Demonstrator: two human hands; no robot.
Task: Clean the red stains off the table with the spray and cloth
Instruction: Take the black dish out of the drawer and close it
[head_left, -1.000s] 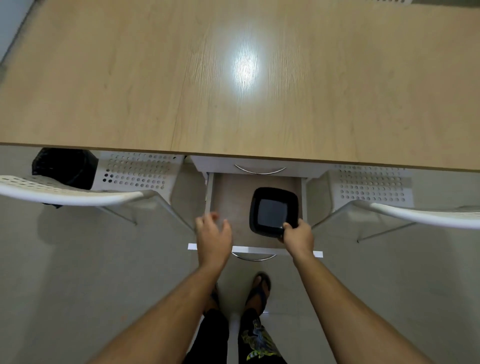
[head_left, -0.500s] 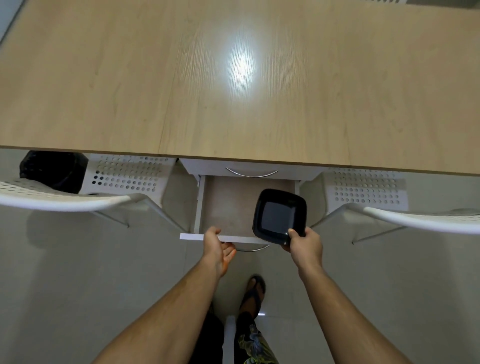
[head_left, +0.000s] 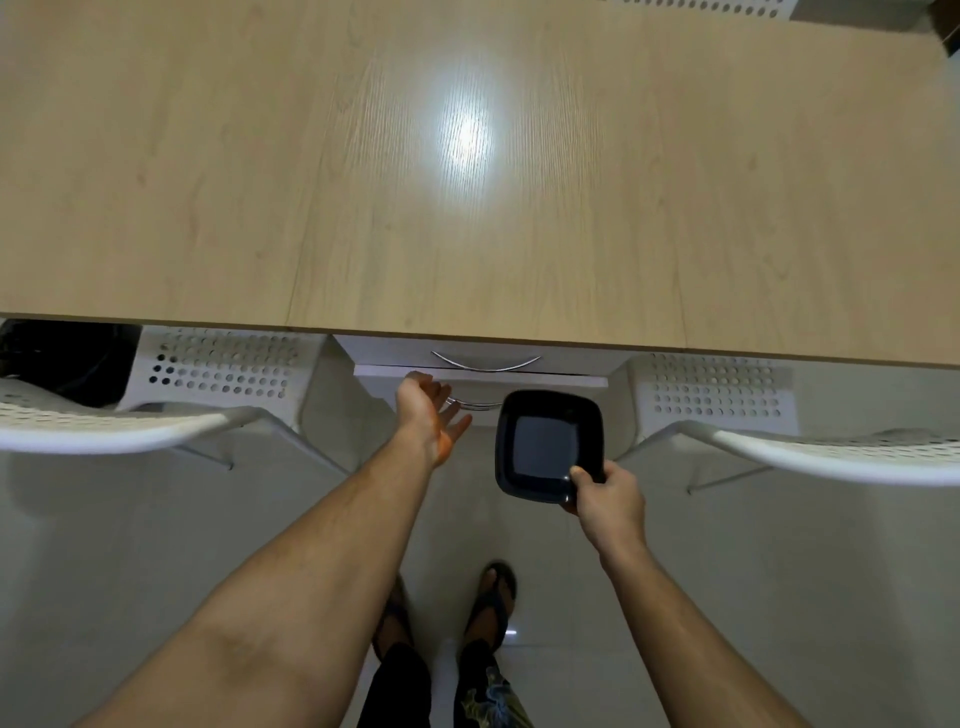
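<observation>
The light wooden table (head_left: 208, 182) fills the upper half of the view; no red stains, spray or cloth show on it. My right hand (head_left: 610, 501) grips the near corner of a square black dish (head_left: 548, 449), held in the air below the table edge. My left hand (head_left: 431, 415) is open, palm turned sideways, its fingers against the lower white drawer (head_left: 550, 381), which is pushed nearly in.
Two white perforated chairs flank me, one at the left (head_left: 156, 426) and one at the right (head_left: 810, 447). A black bin (head_left: 62, 358) stands under the table at far left. An upper drawer handle (head_left: 485, 362) shows under the table edge. Grey tiled floor lies below.
My right hand lifted the black dish out of the drawer and drew it back. My left hand pushed the open drawer in until it is almost closed.
</observation>
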